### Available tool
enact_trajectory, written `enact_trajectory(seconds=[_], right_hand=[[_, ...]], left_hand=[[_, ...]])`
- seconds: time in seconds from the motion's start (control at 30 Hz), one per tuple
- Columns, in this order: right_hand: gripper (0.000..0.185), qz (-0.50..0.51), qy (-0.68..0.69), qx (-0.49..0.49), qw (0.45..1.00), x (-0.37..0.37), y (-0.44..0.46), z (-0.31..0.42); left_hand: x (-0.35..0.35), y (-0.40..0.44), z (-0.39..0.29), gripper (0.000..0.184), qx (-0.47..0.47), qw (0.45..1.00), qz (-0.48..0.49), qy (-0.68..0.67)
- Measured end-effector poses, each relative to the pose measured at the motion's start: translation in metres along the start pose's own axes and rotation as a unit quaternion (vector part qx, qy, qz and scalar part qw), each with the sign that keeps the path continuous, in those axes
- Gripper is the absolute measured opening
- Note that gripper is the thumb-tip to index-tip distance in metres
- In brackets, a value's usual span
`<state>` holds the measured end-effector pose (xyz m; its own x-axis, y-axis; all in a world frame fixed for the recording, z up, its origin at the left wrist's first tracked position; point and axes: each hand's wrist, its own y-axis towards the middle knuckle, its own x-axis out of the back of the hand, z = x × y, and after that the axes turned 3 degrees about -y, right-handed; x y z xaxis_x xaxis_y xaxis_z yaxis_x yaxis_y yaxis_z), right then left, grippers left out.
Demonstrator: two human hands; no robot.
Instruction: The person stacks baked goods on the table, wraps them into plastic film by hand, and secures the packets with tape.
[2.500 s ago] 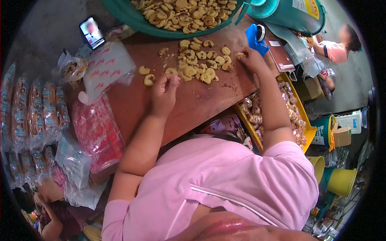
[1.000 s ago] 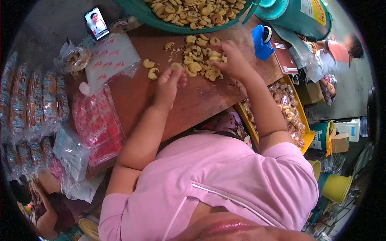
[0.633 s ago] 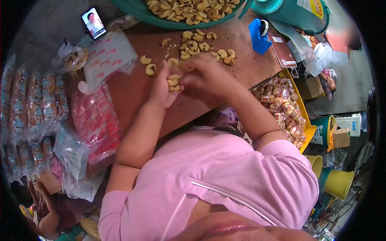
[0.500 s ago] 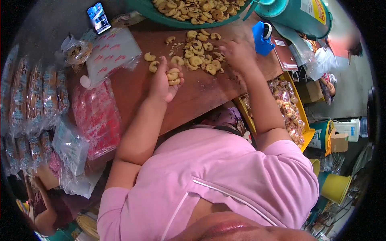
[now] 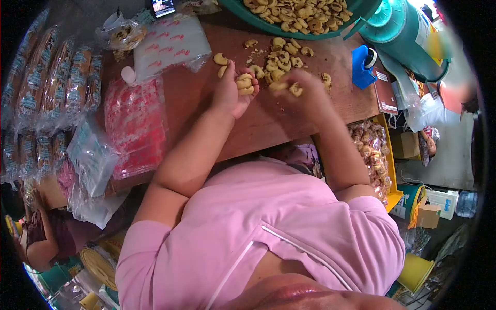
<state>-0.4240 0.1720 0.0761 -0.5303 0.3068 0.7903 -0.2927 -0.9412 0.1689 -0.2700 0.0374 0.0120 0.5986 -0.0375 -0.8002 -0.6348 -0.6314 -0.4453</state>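
Observation:
My left hand (image 5: 235,95) is closed around a small stack of curved golden cookies (image 5: 245,84), palm turned up, above the brown table (image 5: 258,129). Blurred by motion, my right hand (image 5: 307,93) reaches in from the right with its fingers bent. At its fingertips is a smeared cookie (image 5: 278,87), apparently pinched. Beneath and behind the hands lies a loose pile of the same cookies (image 5: 279,59), with crumbs around it. Beyond the pile stands a large green basin (image 5: 248,23) filled with more cookies.
Printed plastic bags (image 5: 170,44) and pink-red bags (image 5: 135,126) lie at the left, near packed tubes of cookies (image 5: 51,77). A blue tape dispenser (image 5: 363,67) stands at right. Below it, a yellow crate (image 5: 395,199) holds wrapped packs. Another person's arm (image 5: 44,232) shows at lower left.
The view has shifted, so the table sits farther right and higher. My right hand has moved from the pile's right side toward my left hand, which still holds its cookies.

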Motion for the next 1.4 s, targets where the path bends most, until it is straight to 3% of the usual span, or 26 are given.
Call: enact_trajectory(seconds=[0.03,0.13,0.23,0.33,0.43,0.53,0.67,0.73,0.83,0.9,0.97,1.07,1.17,1.3,1.4], right_hand=[[0.03,0.053,-0.017,0.043,0.998,-0.011,-0.003,0.014],[0.037,0.013,0.017,0.21,0.978,-0.043,-0.001,0.014],[0.051,0.001,-0.035,0.173,0.984,-0.046,0.008,0.012],[0.063,-0.072,-0.076,0.237,0.966,-0.041,0.013,0.017],[0.067,0.01,-0.089,0.281,0.955,-0.04,0.021,0.011],[0.069,0.034,-0.075,0.244,0.966,-0.036,0.022,0.012],[0.066,0.016,-0.062,0.265,0.962,-0.038,0.028,0.01],[0.059,-0.003,-0.025,0.28,0.96,-0.031,0.038,0.013],[0.05,-0.048,-0.066,0.168,0.982,-0.014,0.078,-0.007],[0.041,-0.085,-0.197,0.047,0.976,-0.018,0.115,-0.056],[0.04,-0.002,-0.275,-0.078,0.958,-0.018,0.145,-0.079],[0.041,0.022,-0.383,-0.129,0.914,-0.024,0.157,-0.083],[0.04,0.066,-0.339,-0.155,0.925,-0.014,0.156,-0.062],[0.037,-0.092,-0.136,-0.063,0.984,-0.03,0.155,-0.107],[0.037,-0.12,0.045,-0.093,0.987,-0.007,0.118,-0.043]], left_hand=[[-0.001,0.0,0.001,0.044,-0.005,1.0,-0.006,0.001],[0.005,-0.001,0.0,0.043,0.02,0.999,0.033,0.037],[0.014,0.006,0.003,0.044,0.02,0.997,0.055,0.043],[-0.002,-0.005,0.002,0.047,0.033,0.997,0.042,0.062],[-0.017,-0.024,0.0,0.052,0.056,0.993,0.049,0.096],[-0.015,-0.017,0.005,0.056,0.072,0.989,0.096,0.082],[0.006,-0.001,0.011,0.059,0.062,0.984,0.135,0.095],[0.0,-0.003,0.007,0.058,0.045,0.991,0.09,0.089],[0.004,0.002,-0.001,0.056,0.036,0.99,0.071,0.113],[0.011,0.006,-0.001,0.056,0.032,0.989,0.067,0.125],[0.007,0.011,0.004,0.059,0.019,0.99,0.06,0.126],[0.004,0.007,0.004,0.054,0.006,0.987,0.085,0.138],[0.001,0.0,0.001,0.056,-0.021,0.98,0.093,0.173],[0.001,-0.001,0.002,0.06,-0.052,0.972,0.092,0.21],[0.001,-0.002,0.005,0.063,-0.098,0.958,0.108,0.245]])
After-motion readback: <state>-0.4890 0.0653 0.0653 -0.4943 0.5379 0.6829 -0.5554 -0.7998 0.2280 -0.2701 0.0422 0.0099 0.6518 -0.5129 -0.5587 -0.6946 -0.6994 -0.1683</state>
